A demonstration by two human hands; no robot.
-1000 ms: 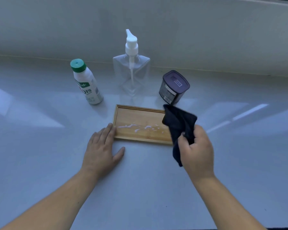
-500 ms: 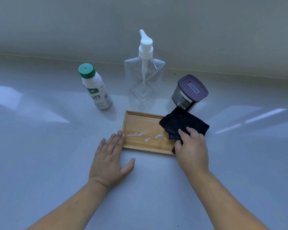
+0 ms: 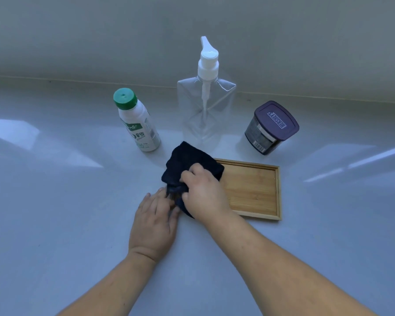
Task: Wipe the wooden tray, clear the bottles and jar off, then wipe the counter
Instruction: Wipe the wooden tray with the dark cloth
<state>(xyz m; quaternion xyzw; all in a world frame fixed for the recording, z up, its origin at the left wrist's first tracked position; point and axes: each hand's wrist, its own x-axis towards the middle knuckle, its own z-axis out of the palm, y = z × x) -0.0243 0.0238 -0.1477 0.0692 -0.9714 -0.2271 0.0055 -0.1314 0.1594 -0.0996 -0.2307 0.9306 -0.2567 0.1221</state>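
A shallow wooden tray [image 3: 251,190] lies on the pale counter [image 3: 55,201]. My right hand [image 3: 203,195] presses a dark navy cloth [image 3: 187,167] onto the tray's left end, which the cloth and hand hide. My left hand [image 3: 154,222] lies flat on the counter at the tray's left edge, fingers spread, touching the cloth. The visible tray floor shows bare wood. Behind stand a white bottle with a green cap [image 3: 136,122], a clear pump bottle [image 3: 206,103] and a dark jar with a purple lid [image 3: 270,128].
A grey wall [image 3: 192,30] rises right behind the bottles and jar. Bright window reflections streak the counter at left and right.
My right hand has swept the cloth leftward across the tray, from its right end to its left end. The white spill that lay on the wood no longer shows. The camera view shifted.
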